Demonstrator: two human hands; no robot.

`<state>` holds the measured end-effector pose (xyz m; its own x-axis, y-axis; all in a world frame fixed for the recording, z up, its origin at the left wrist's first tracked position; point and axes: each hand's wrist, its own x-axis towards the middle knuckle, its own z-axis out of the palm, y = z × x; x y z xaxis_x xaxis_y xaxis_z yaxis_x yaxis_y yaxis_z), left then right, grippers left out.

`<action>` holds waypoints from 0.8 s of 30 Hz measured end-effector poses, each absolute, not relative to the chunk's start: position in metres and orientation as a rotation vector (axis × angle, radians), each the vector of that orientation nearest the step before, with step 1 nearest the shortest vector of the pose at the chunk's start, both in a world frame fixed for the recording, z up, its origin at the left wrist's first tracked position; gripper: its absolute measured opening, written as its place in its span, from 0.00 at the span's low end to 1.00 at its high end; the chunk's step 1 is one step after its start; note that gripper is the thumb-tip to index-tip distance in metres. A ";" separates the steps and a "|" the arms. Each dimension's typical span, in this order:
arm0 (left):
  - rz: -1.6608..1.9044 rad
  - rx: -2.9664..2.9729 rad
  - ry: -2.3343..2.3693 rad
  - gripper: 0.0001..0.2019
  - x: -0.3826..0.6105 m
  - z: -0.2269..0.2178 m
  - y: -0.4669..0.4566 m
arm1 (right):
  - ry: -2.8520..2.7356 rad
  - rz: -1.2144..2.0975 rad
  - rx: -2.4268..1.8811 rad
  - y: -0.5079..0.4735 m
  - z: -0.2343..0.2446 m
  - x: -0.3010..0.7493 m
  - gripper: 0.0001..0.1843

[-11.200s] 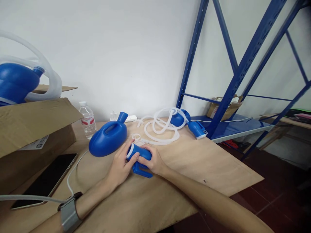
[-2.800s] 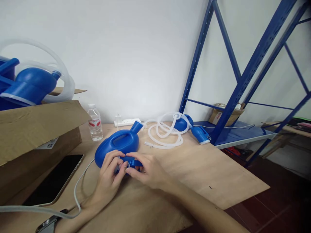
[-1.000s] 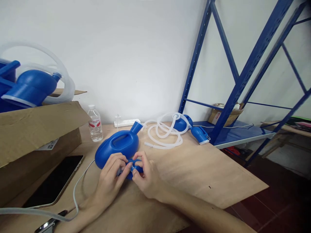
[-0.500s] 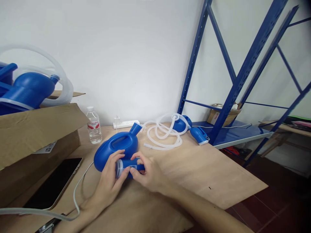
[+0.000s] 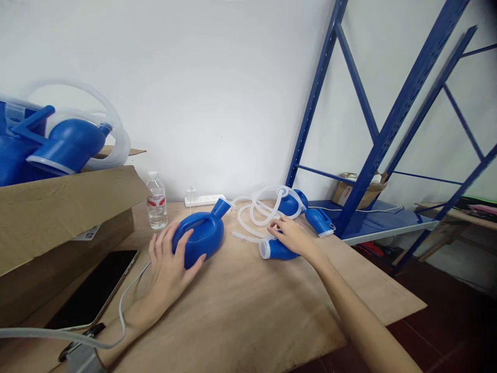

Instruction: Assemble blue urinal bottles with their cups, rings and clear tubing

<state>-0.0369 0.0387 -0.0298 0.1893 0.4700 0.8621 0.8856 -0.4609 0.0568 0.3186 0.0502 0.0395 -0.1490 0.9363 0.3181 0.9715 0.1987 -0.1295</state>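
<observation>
A blue plastic urinal bottle (image 5: pixel 204 235) with a moulded handle lies on the table, its neck pointing to the upper right. My left hand (image 5: pixel 171 259) grips its rounded left end, thumb on the near side and fingers spread over the top. To the right, a blue funnel-shaped urinal head (image 5: pixel 283 250) with a clear white rim lies on its side. My right hand (image 5: pixel 291 235) is just above that head, fingers loosely bent and apart, near the coiled clear tube (image 5: pixel 248 223). Whether its hidden fingers touch the head, I cannot tell.
An open cardboard box (image 5: pixel 70 217) with more blue urinals stands left. Nearby are a water bottle (image 5: pixel 157 204), a phone (image 5: pixel 95 287) and a power strip (image 5: pixel 205 200). Another blue bottle (image 5: pixel 289 203) and head (image 5: pixel 319 221) lie by the blue shelf rack (image 5: pixel 361 191).
The urinal head went from between both hands to the table on the right. My left hand moved onto the bottle; my right hand let go of the head.
</observation>
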 end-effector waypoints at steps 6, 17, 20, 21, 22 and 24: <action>-1.248 -2.066 -1.542 0.39 -0.053 -0.034 0.057 | -2.465 -0.350 -1.581 0.063 0.021 0.283 0.22; -1.279 -2.140 -1.628 0.30 -0.065 -0.034 0.066 | -2.476 -0.387 -1.694 0.098 -0.012 0.226 0.18; -1.249 -2.105 -1.678 0.32 -0.064 -0.031 0.065 | -2.499 -0.269 -1.638 0.096 -0.007 0.233 0.15; -1.241 -2.096 -1.695 0.33 -0.064 -0.030 0.065 | -2.507 -0.240 -1.628 0.095 -0.005 0.236 0.15; -1.234 -2.094 -1.704 0.33 -0.064 -0.029 0.065 | -2.503 -0.184 -1.631 0.095 -0.002 0.238 0.16; -1.237 -2.103 -1.697 0.33 -0.064 -0.028 0.065 | -2.448 0.038 -1.668 0.101 0.004 0.243 0.21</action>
<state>-0.0636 0.0652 -0.0277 0.0082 0.7319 0.6813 0.8725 -0.3381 0.3527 0.2428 0.1010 0.0038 -0.3551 0.9254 0.1327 0.9207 0.3708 -0.1215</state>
